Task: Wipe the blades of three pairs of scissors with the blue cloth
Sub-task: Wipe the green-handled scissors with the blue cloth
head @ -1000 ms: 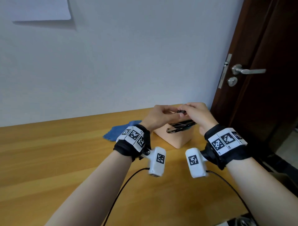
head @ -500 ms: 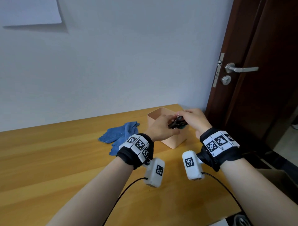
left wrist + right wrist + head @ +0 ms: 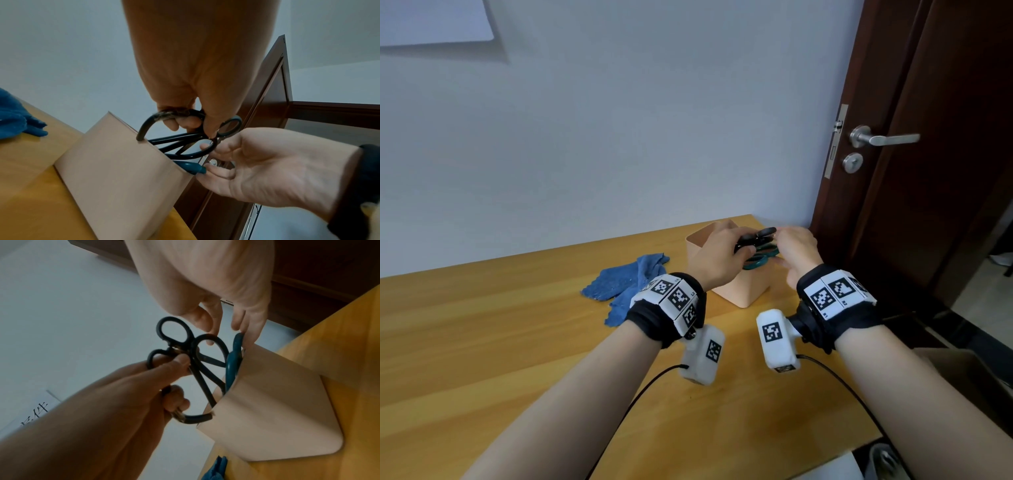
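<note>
A peach box [image 3: 739, 291] at the table's far right holds scissors handles-up, their blades hidden inside. My left hand [image 3: 739, 248] grips the handles of black scissors [image 3: 230, 125] just above the box rim [image 3: 127, 125]. A second black pair [image 3: 211, 344] and a teal-handled pair [image 3: 232, 363] stand beside them. My right hand [image 3: 782, 250] reaches in from the right with fairly straight fingers [image 3: 218, 172]; its fingertips touch the teal handle [image 3: 191, 165] and a black loop. The blue cloth [image 3: 626, 284] lies crumpled on the table left of the box.
The wooden table [image 3: 482, 342] runs along a white wall. A dark brown door [image 3: 928, 205] with a metal handle [image 3: 883, 138] stands just right of the table's end. Cables trail from both wrist cameras over the table's near part.
Both hands sank from above the box to its rim, and the black scissors went down with them. The right hand's fingers have straightened toward the teal handles.
</note>
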Action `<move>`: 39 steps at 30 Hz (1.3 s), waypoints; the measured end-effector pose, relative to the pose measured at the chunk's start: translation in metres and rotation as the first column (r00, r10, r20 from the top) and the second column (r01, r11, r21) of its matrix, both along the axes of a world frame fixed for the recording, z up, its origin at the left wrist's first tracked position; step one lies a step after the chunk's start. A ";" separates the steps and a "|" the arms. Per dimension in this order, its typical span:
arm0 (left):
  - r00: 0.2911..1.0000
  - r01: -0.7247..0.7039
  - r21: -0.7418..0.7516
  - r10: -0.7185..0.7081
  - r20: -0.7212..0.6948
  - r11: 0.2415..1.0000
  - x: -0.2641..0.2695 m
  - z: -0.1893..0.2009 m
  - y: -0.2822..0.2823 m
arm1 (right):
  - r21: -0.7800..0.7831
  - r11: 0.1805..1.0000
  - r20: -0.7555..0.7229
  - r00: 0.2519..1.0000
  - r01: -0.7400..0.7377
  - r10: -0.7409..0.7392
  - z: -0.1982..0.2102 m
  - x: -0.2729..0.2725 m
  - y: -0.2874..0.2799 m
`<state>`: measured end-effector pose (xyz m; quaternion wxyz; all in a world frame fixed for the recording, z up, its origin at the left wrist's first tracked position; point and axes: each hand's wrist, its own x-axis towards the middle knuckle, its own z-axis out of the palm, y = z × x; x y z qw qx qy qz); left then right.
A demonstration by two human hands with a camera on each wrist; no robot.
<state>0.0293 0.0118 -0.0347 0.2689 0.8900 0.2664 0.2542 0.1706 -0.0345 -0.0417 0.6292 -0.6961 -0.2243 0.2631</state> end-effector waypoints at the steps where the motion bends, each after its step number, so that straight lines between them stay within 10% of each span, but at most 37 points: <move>1: 1.000 -0.007 0.006 0.007 0.022 1.000 0.000 0.001 0.000 | -0.019 1.000 -0.006 1.000 0.005 -0.005 -0.004 0.002 0.003; 11: 0.983 -0.112 0.016 0.109 0.145 0.994 0.000 0.023 0.012 | 0.009 0.994 -0.175 0.978 -0.110 0.109 -0.017 -0.001 -0.003; 25: 0.954 -0.220 -0.082 0.232 0.190 0.972 0.002 0.022 0.041 | -0.217 0.966 0.180 0.967 -0.140 0.181 -0.008 -0.018 0.007; 39: 0.947 -0.245 -0.107 0.261 0.187 0.964 -0.007 0.015 0.047 | 0.364 0.910 -0.295 0.902 -0.199 0.315 0.013 -0.033 -0.001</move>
